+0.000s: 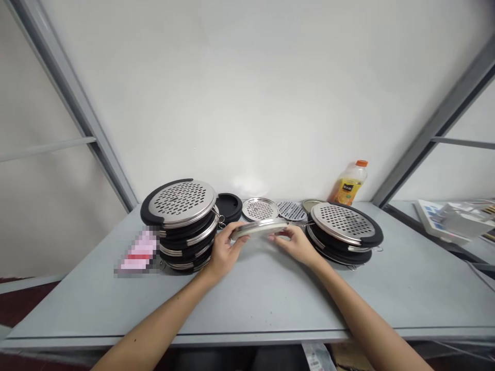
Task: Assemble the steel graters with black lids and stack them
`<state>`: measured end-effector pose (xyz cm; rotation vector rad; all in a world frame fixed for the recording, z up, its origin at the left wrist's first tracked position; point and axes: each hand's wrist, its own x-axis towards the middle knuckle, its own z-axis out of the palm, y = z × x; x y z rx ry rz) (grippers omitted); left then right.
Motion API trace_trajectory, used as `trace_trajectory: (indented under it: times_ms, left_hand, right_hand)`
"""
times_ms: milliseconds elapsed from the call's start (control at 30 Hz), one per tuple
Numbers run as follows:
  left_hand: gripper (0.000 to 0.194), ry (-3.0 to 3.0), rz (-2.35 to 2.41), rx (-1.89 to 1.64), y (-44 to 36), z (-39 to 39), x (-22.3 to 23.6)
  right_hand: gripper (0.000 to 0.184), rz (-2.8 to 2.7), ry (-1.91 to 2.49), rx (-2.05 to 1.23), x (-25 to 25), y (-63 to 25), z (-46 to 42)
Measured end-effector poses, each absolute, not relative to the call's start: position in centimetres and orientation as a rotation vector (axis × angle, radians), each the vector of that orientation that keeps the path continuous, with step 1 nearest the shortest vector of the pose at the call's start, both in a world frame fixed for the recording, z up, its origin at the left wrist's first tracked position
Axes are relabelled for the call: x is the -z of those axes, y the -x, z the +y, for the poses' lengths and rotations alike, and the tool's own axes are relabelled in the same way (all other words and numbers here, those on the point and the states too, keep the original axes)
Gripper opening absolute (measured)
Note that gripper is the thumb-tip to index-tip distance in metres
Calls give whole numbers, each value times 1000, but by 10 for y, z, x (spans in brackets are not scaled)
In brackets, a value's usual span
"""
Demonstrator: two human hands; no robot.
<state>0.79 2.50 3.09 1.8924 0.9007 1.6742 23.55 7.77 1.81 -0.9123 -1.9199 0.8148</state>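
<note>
Above the middle of the table, a round, flat, metal-rimmed lid (261, 226) is held nearly level between both hands. My left hand (226, 250) pinches its left edge, thumb underneath and fingers behind. At the opposite edge, my right hand (296, 243) grips with bent fingers. A tall stack of black-rimmed rounds topped by a perforated metal disc (181, 201) stands left of my left hand. A shorter stack with a similar perforated top (342, 222) is just right of my right hand. Wire loops stick out of both stacks.
Along the wall lie a black round piece (229, 206), a perforated disc (260, 209), a slotted disc (292, 211) and a plain metal lid (311, 204). An orange-capped juice bottle (350, 184) stands behind the right stack. A pink, pixelated item (139, 252) lies left.
</note>
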Motion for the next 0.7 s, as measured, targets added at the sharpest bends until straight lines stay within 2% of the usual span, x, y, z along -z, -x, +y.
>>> trace_trajectory:
  times_ms: [133,333,500,700]
  left_hand:
    - [22,-1860,946,-1638,-6,26,-33]
    - [26,-2056,929,-1527,-1,26,-44]
    - [42,-2159,1044,-1418,1,22,-41]
    - [25,-1917,1021,-1409,-6,22,-33]
  right_hand:
    - [30,-1797,781,-1031,-18,-232,77]
    - [31,-1685,825,-909,-29,-239,75]
    - [32,-1613,836,-850,-31,-248,77]
    - [54,-1539,804,-1064,-32,-248,77]
